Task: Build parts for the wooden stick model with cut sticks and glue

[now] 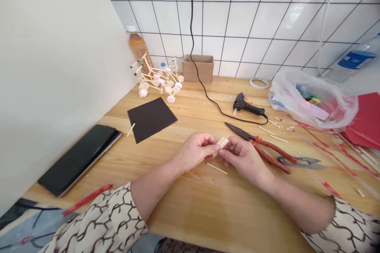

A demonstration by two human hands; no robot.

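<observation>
Between my hands is a small bundle of short wooden sticks (221, 144), lined up side by side and slightly tilted. My left hand (199, 150) pinches its left side between thumb and fingers. On the right side, the thumb and fingertips of my right hand (244, 158) press on the same bundle. One loose wooden stick (217, 168) lies on the wooden table (190, 205) just below my hands. Long-nose pliers with red handles (267, 150) rest right beside my right hand.
A black glue gun (247, 106), small snips (303, 162) and a plastic bag (314, 102) are at right. Black card (152, 119), a phone (78, 159) and wooden stick models (157, 79) are at left. A cardboard box (198, 69) stands at the wall.
</observation>
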